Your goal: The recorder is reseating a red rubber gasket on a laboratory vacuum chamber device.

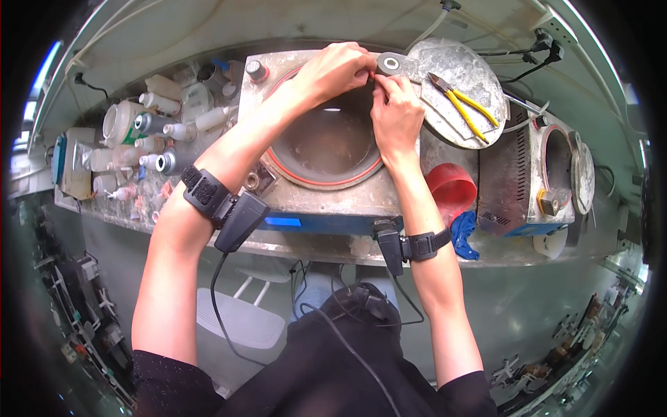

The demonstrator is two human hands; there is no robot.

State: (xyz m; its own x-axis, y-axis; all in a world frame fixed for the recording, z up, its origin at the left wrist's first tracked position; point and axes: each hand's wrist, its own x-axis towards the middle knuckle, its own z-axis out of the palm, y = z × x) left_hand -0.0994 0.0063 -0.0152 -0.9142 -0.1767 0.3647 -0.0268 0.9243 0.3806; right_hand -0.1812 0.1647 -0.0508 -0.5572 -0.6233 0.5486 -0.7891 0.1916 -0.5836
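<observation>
My left hand [340, 71] reaches over the far rim of a round metal chamber [326, 142] with its fingers curled and pinched. My right hand [398, 118] is beside it at the chamber's far right edge, thumb and fingertips closed. The fingertips of both hands nearly meet next to a round pivot [390, 64]; whatever they hold is too small or hidden. A red sealing ring [302, 179] runs around the chamber opening. Swung out to the right is the round grey lid [445, 59], with yellow-handled pliers [467, 108] lying on it.
Several plastic bottles [146, 124] crowd the bench at left. A red bowl [451, 187] and blue crumpled glove-like piece [464, 236] lie right of the chamber. Farther right stands a second machine [517, 184] with its round lid open. A stool [240, 320] is below the bench.
</observation>
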